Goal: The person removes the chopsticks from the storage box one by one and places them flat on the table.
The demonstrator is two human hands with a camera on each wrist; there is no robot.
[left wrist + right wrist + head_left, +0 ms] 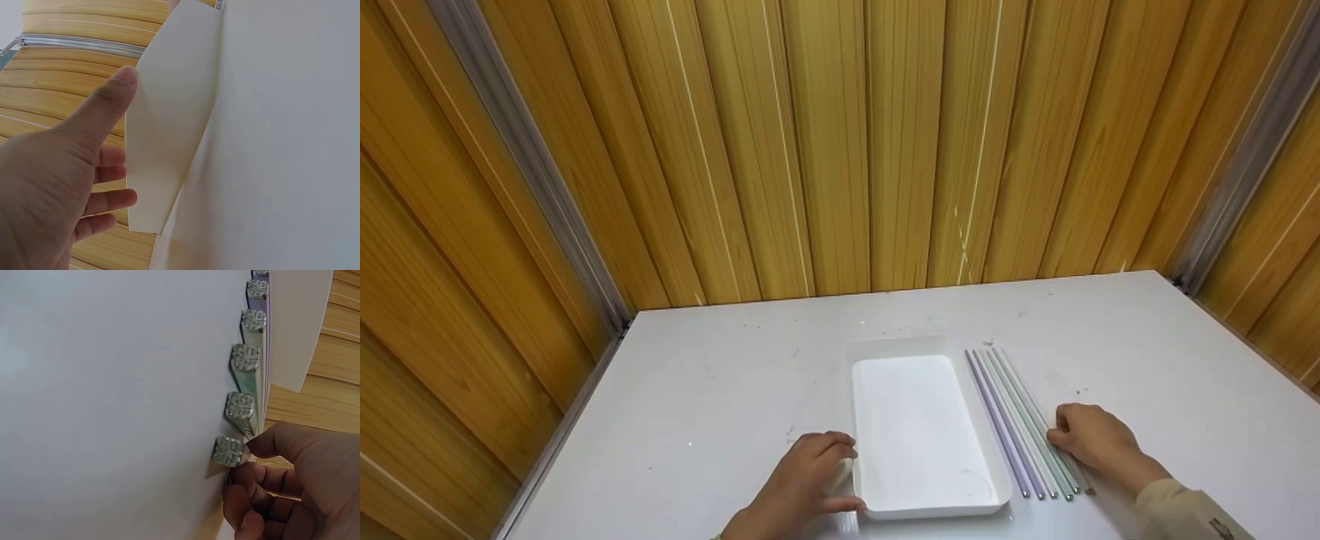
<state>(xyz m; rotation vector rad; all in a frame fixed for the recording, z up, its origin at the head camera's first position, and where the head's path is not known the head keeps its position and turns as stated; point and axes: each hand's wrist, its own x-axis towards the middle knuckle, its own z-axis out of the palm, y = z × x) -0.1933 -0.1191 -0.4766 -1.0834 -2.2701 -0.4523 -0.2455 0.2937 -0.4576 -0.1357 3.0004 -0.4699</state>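
Observation:
A white rectangular tray (934,512) lies on the table. Along its left side is my left hand (810,476), fingers at the rim and thumb by the near left corner. The left wrist view shows the thumb and fingertips against the tray's outer wall (169,112), with the fingers fairly straight. Several slim chopsticks lie side by side to the right of the tray: purple ones (996,420), pale ones and green ones (1026,420), with glittery silver ends towards me. My right hand (1099,442) pinches the rightmost pale chopstick (228,451) between thumb and curled fingers, near its glittery end.
The white table (720,390) has small dark specks and scuffs on it. Wood-patterned panels (825,150) rise behind it and on both sides, with grey metal posts (532,150) in the corners.

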